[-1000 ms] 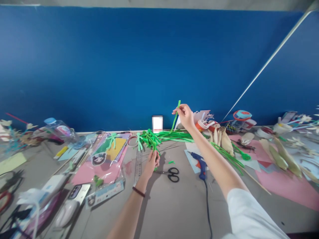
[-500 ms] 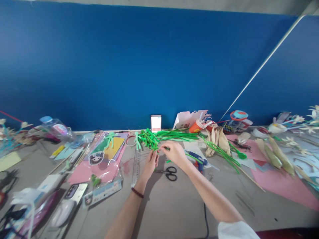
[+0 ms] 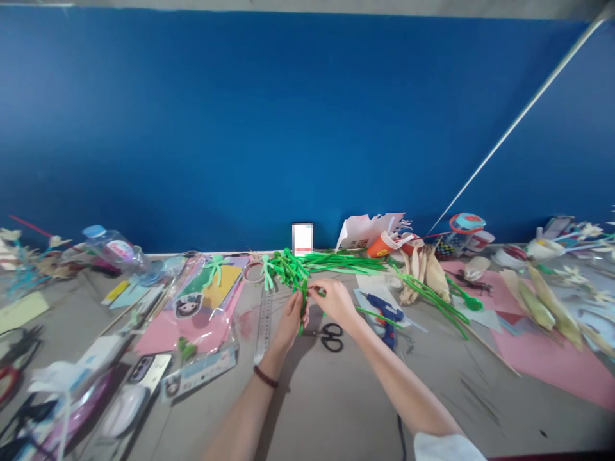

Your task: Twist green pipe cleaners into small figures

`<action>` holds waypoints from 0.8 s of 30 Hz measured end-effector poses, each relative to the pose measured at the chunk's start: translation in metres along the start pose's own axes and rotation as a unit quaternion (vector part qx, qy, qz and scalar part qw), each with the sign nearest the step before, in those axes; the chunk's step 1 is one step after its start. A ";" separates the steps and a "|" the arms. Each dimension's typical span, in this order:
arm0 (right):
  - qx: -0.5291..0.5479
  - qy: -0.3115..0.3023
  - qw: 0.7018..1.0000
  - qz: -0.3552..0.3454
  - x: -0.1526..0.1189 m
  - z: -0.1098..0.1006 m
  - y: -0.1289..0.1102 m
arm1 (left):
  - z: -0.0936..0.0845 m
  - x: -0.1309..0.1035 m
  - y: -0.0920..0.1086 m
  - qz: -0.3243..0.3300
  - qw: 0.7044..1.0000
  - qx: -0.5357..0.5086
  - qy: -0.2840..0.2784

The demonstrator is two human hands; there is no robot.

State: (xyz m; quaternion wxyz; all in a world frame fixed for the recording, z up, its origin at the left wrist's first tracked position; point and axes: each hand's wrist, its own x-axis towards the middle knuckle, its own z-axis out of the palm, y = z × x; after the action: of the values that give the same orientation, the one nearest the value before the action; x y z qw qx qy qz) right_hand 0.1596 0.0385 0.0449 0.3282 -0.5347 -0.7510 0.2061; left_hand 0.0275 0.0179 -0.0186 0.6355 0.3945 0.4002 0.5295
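Observation:
My left hand, with a dark beaded bracelet at the wrist, is closed around a green pipe cleaner that stands nearly upright. Right beside it, my right hand pinches at the same green piece, its fingertips close to the left ones. Just behind the hands lies a heap of curled green pipe cleaners, with long straight green stems running to the right. Black-handled scissors rest on the table below my right hand. A clear ruler lies left of my left hand.
A blue glue gun with its cable lies to the right. Further right are an orange paper cup, dried husks and pink paper. On the left are a plastic packet, a phone and a bottle.
More of the green pipe cleaner shows now, above and below my left fingers. My right hand has stayed close to it. The view has shifted slightly.

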 end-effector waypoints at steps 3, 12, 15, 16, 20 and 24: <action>-0.001 -0.002 1.000 0.001 -0.001 0.001 0.002 | 0.000 0.000 0.000 0.009 1.000 -0.007 0.002; 0.012 0.002 1.000 0.010 -0.004 0.002 0.004 | -0.004 0.001 0.000 0.005 0.998 -0.051 0.028; 0.012 -0.004 1.000 0.011 -0.004 0.002 0.002 | -0.004 0.001 0.000 0.000 0.996 -0.080 0.028; 0.011 -0.006 1.000 0.009 -0.005 0.003 0.002 | -0.004 0.001 0.001 0.000 0.996 -0.088 0.027; 0.003 -0.007 1.000 0.007 -0.006 0.005 0.002 | -0.003 0.000 0.004 -0.006 0.991 -0.130 0.030; 0.004 -0.002 1.000 0.009 -0.007 0.007 0.001 | -0.001 0.001 0.008 -0.020 0.987 -0.155 0.033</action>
State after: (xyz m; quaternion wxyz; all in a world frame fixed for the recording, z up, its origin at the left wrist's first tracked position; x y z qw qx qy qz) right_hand 0.1570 0.0329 0.0376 0.3272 -0.5397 -0.7458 0.2133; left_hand 0.0238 0.0196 -0.0120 0.6857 0.2661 0.3418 0.5850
